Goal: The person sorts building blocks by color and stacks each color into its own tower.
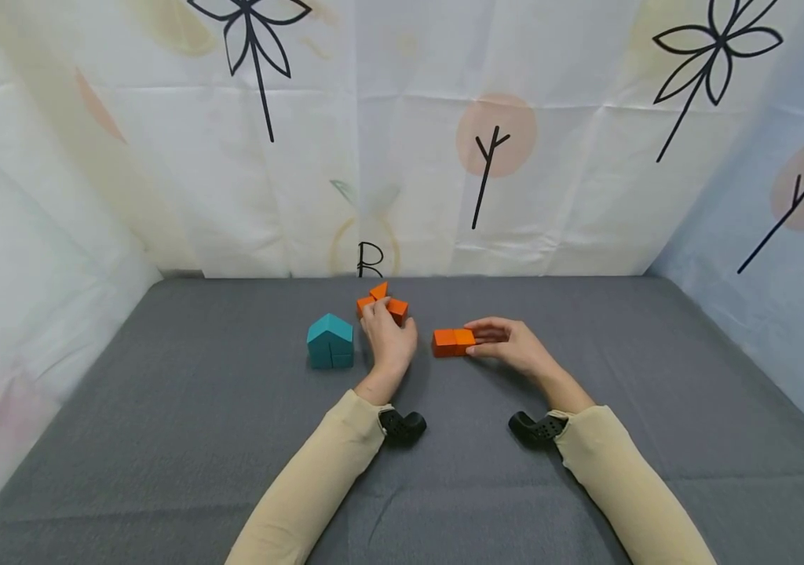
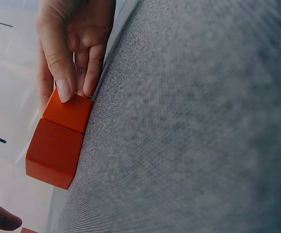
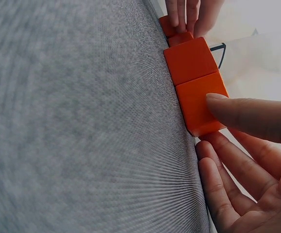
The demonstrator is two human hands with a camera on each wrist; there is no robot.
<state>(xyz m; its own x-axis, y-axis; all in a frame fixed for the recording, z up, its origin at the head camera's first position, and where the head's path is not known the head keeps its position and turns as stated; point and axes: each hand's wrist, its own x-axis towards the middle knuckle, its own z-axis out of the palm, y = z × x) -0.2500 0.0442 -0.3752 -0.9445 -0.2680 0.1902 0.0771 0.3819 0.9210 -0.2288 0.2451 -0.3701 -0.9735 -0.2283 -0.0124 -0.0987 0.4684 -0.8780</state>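
Note:
My right hand [image 1: 511, 345] pinches the right one of two orange blocks [image 1: 464, 338], its thumb on the near face and fingers behind. The darker orange block [image 1: 444, 343] sits flush against it on the left. My left hand [image 1: 391, 341] reaches to a group of orange blocks farther back and curls around one orange block [image 1: 398, 309]; its fingers partly hide the group. A triangular orange block [image 1: 379, 290] shows above those fingers, and another orange block [image 1: 363, 304] to their left. In the right wrist view, left fingertips [image 3: 181, 24] touch the group.
A teal house-shaped stack of blocks [image 1: 330, 343] with a peaked top stands left of my left hand. Grey cloth [image 1: 232, 439] covers the table. Patterned white fabric [image 1: 409, 180] hangs behind it and along both sides.

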